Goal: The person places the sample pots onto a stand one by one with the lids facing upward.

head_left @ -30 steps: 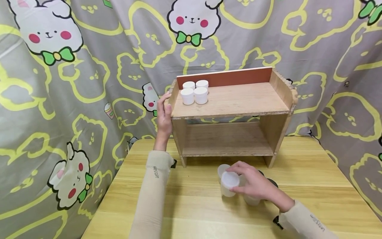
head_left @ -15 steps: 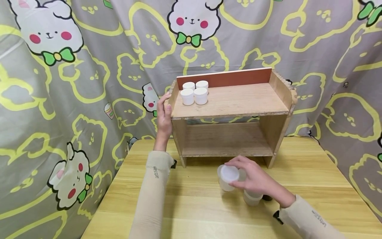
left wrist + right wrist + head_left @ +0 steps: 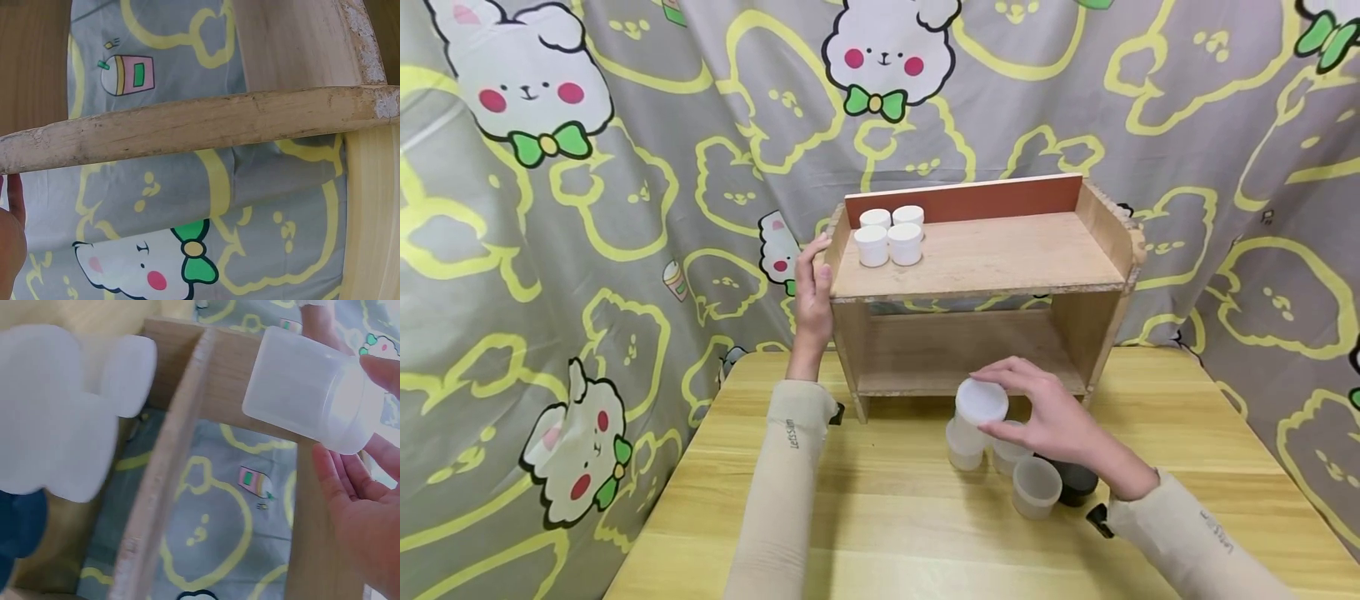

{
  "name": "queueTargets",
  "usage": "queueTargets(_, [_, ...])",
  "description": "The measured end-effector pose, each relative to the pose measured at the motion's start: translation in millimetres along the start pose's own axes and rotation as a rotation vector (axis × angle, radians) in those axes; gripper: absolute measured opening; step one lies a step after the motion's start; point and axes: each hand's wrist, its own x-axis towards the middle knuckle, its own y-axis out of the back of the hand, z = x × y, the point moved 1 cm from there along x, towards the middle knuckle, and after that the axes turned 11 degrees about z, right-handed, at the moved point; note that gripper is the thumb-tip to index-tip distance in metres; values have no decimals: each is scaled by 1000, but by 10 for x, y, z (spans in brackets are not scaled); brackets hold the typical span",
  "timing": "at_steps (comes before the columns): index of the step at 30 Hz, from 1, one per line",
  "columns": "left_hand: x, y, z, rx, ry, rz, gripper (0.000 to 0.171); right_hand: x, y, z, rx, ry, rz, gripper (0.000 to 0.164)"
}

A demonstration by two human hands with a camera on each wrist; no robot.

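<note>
My right hand pinches a translucent plastic jar with a white lid, thumb and fingers around its upper part. In the head view it hangs just over the other jars, in front of the shelf's lower opening. The right wrist view shows this jar sideways, its lid end near my fingers. My left hand holds the left side panel of a small wooden shelf; the left wrist view has fingertips against the wooden edge. On the top board, at left, several white jars stand close together.
Several translucent jars, one at the front, stand on the wooden table below my right hand. Dark jars sit beside them, partly hidden by the wrist. A patterned curtain hangs behind the shelf.
My right hand has raised the jar and carried it away from me, toward the shelf, uncovering the jars below. The left hand and the white jars have stayed in place.
</note>
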Motion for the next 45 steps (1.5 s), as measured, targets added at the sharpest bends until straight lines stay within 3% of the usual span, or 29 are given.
queueTargets(9, [-16,-12,-28,-10,7,1,40,253,174,-96,11,45,114,58])
queueTargets(13, [-40,-6,-258,15,-4,3,42,346,223,-133,10,55,144,58])
queueTargets(16, [-34,-5,-237,15,-6,3,43,425,260,-171,10,58,159,57])
queueTargets(20, [-19,-9,-14,3,17,-2,42,563,329,-233,14,71,179,57])
queueTargets(26, [-9,-2,-8,4,10,4,41,800,452,-314,33,81,237,56])
queueTargets(35, [-8,-2,-3,14,19,1,41,1191,600,-344,25,12,335,49])
queueTargets(45, [-12,-6,-5,9,17,5,42,1593,551,-235,21,-68,419,45])
